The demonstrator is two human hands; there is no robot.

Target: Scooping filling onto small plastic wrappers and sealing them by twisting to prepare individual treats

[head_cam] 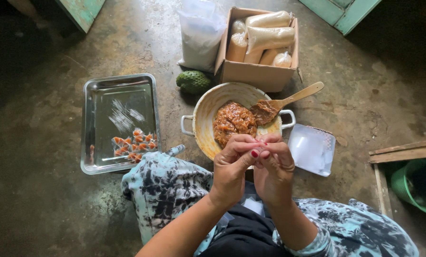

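Observation:
My left hand [232, 164] and my right hand [274, 164] are pressed together in front of me, fingertips meeting over the near rim of a cream two-handled pot [204, 112]. The fingers pinch something small that stays hidden between them. Inside the pot lies a mound of orange-brown paste [233, 121] and a wooden spoon [289, 100] coated with it. To the left, a steel tray [103, 90] carries several small wrapped orange pieces [134, 143] near its front corner.
A stack of clear plastic wrappers [312, 150] lies right of the pot. Behind it stand a cardboard box [258, 74] of filled bags, a white sack [201, 35] and a green bumpy fruit [193, 82]. A green basket [415, 183] and wooden planks sit at far right.

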